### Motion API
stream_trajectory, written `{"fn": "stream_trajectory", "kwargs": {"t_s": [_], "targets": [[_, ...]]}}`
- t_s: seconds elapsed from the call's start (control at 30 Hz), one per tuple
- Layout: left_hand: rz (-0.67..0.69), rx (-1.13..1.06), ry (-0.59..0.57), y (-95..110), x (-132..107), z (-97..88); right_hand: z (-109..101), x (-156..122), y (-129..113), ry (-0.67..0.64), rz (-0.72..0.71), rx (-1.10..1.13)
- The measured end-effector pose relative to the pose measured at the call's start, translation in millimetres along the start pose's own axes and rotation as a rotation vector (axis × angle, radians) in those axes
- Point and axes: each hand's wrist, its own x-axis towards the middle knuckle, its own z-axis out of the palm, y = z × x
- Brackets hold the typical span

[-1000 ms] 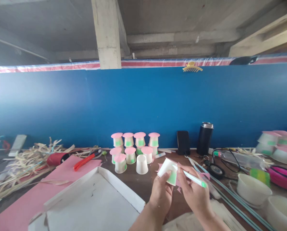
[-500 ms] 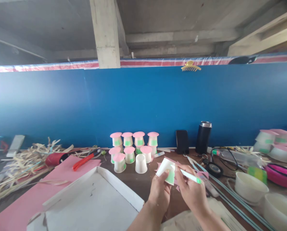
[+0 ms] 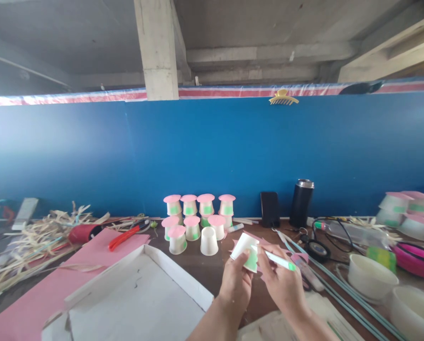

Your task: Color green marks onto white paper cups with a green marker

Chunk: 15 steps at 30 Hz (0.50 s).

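Observation:
Tilted in my left hand point(image 3: 236, 280) is a white paper cup point(image 3: 242, 245) with a green patch coloured on its side. My right hand point(image 3: 283, 279) grips a white marker with a green end point(image 3: 280, 260), its tip at the cup's side by the green patch. Both hands are closed and close together above the table. Just beyond them stands a plain upturned cup point(image 3: 209, 241). Behind and to its left are several upturned cups with pink paper discs on top point(image 3: 177, 240) and green patches, some of them stacked.
A white cardboard tray point(image 3: 151, 293) lies at the left over pink paper point(image 3: 30, 298). Red-handled scissors point(image 3: 123, 237) and a heap of pale strips point(image 3: 44, 239) are beyond. To the right stand a phone point(image 3: 269, 209), a black flask point(image 3: 302, 203) and white bowls point(image 3: 370, 277).
The hands stay in nearly the same place. The marker has shifted very slightly against the cup, and the whole view has moved a little.

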Motion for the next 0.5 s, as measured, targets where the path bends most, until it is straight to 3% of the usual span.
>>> {"fn": "stream_trajectory", "kwargs": {"t_s": [0.5], "targets": [[-0.01, -0.013, 0.038, -1.3, 0.7, -0.4, 3.3, -1.5, 2.9, -0.014, 0.011, 0.008]]}}
